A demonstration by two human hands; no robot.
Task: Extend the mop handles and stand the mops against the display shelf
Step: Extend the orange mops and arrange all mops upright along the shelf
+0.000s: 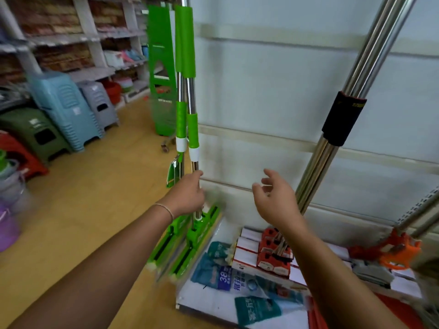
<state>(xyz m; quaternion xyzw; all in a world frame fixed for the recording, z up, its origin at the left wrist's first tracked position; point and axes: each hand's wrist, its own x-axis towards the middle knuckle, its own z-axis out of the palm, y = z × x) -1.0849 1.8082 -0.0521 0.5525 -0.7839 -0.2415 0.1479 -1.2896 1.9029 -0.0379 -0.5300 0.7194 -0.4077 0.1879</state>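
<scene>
While the left hand (187, 194) curls its fingers around the bare metal shaft of a green mop (193, 129), low on the pole just above the mop head, the right hand (273, 198) hangs in the air to the right with fingers spread and loosely bent, holding nothing. The gripped mop stands nearly upright against the pale back panel of the display shelf (297, 79), its green head (190, 243) resting at the left edge of the white base shelf (213, 302). A second green mop (180, 119) stands just behind and to the left of it, the two poles almost touching, both with green grip sleeves and white collars. A thin bracelet (166, 208) circles the left wrist.

To the right, a bundle of steel mop poles with a black sleeve (342, 117) leans diagonally against the same panel, its red and white heads (273, 252) sitting on the base shelf. Blue and teal packets (223, 271) lie flat on that shelf in front. An orange mop head (392, 250) sits at the far right. On the left, across a yellow floor (83, 198), stacked plastic stools (64, 108) in blue, grey, green and red stand before blurred store shelves.
</scene>
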